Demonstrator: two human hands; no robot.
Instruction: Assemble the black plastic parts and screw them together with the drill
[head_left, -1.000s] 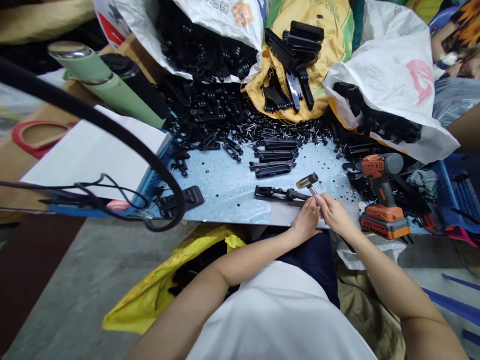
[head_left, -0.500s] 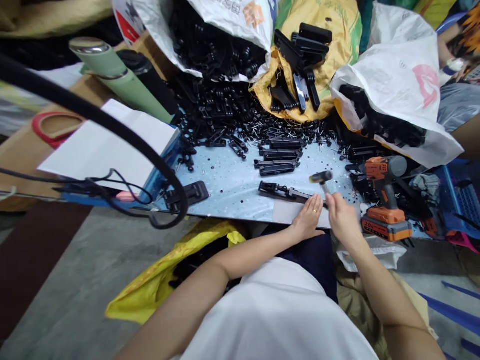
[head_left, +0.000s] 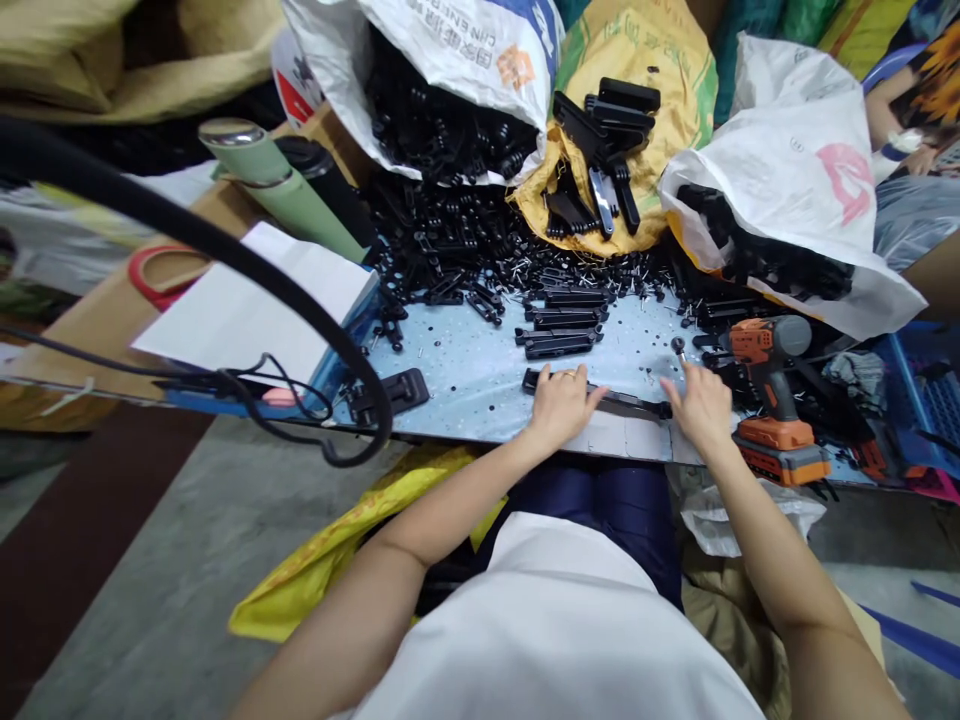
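Note:
A long black hinged plastic part (head_left: 626, 401) lies near the front edge of the blue work surface. My left hand (head_left: 561, 405) grips its left portion, fingers curled over the far side and thumb stretched rightward along it. By the part's right end is my right hand (head_left: 703, 408), its thumb held out toward that end. A small hammer (head_left: 679, 346) shows its head beyond my right fingers; they cover most of its handle, and they appear closed on it. Similar finished-looking black parts (head_left: 559, 343) lie in a stacked row farther back.
An orange cordless drill (head_left: 776, 400) stands at right. Loose black pieces and screws (head_left: 465, 230) heap along the back, below a white sack (head_left: 480, 60) and a yellow sack (head_left: 682, 90). A black cable (head_left: 300, 290) arches across the left, near white paper (head_left: 259, 300).
My left hand has moved left along the black part and now grips it. My right hand has shifted right and lowered the hammer away from the part. The view has shifted slightly.

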